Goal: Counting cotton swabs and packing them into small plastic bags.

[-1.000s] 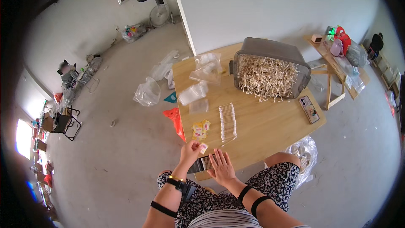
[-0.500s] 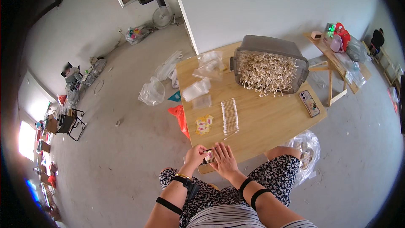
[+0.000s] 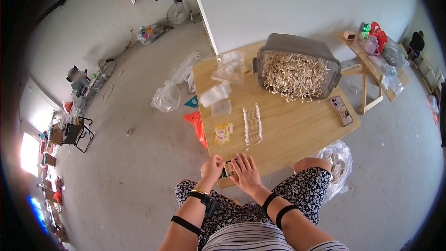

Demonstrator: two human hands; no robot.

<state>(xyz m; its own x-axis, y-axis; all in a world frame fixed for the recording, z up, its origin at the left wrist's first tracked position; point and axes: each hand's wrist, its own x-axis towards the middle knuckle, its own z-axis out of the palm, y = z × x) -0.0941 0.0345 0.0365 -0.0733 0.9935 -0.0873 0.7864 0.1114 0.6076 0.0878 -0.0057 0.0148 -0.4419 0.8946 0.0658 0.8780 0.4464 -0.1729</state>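
At the near edge of the wooden table, my right hand point(image 3: 246, 173) lies flat with its fingers stretched out, pressing on a small flat packet point(image 3: 229, 169) with dark edges and a label. My left hand point(image 3: 213, 167) is closed in a pinch beside the packet's left end; what its fingertips hold is too small to make out. Just beyond my hands lies a neat row of cotton swabs point(image 3: 252, 124). Left of that row are several yellow-and-white labels point(image 3: 223, 133) in a loose pile.
A grey plastic bin point(image 3: 297, 44), tipped toward me, holds a heap of cotton swabs point(image 3: 297, 76). A phone point(image 3: 342, 110) lies at the table's right. Clear plastic bags point(image 3: 216, 94) cover the far left part. A red bag point(image 3: 197, 128) hangs at the left edge.
My left hand has shifted slightly up and left, away from my right hand, so more of the packet shows between them. My right hand stays nearly in place, flat on it.
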